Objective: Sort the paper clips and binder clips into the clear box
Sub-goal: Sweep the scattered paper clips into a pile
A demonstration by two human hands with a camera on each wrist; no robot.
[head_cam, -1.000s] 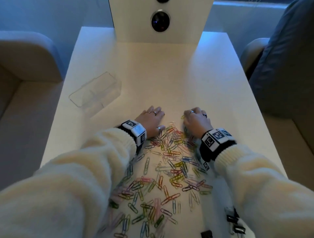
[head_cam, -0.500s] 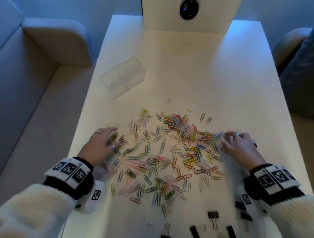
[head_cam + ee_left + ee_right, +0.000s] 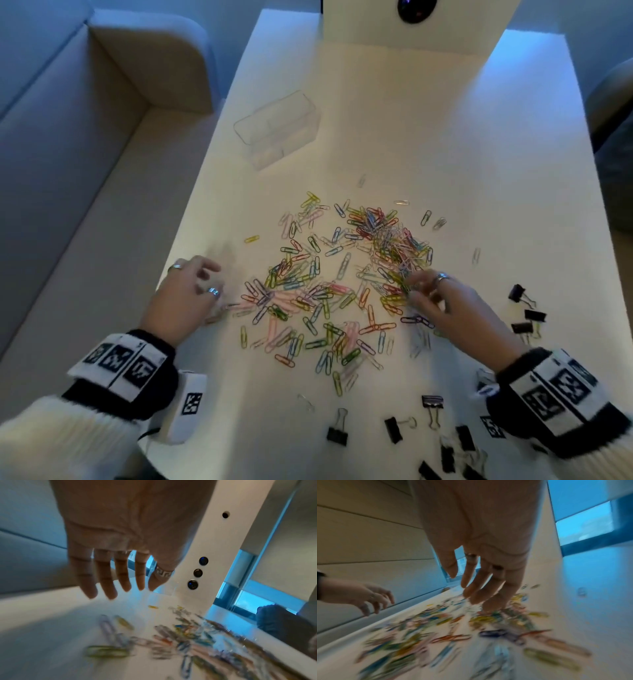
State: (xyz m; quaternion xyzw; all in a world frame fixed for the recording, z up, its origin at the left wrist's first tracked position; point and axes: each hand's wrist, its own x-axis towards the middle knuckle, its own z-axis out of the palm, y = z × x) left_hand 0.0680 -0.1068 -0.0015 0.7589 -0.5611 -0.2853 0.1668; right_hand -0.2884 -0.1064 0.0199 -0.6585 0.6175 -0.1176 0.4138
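A wide heap of coloured paper clips [image 3: 342, 284] lies spread over the middle of the white table [image 3: 428, 137]. Black binder clips [image 3: 431, 404] lie scattered along the near edge and at the right [image 3: 524, 308]. The clear box [image 3: 277, 126] stands empty at the far left. My left hand [image 3: 202, 284] hovers at the heap's left edge, its fingers [image 3: 106, 585] straight and spread, holding nothing. My right hand [image 3: 428, 291] is at the heap's right side, its fingers [image 3: 477, 588] loosely extended over the clips [image 3: 488, 619]. Both wrist views are blurred by motion.
A white upright panel with dark round lenses [image 3: 414, 10] stands at the table's far end. A grey sofa [image 3: 85, 102] runs along the left of the table, and a dark seat [image 3: 616, 154] sits at the right.
Both hands have swept apart from the middle of the heap to its left and right sides, spreading the paper clips wider. The head view has tilted down, showing more binder clips.
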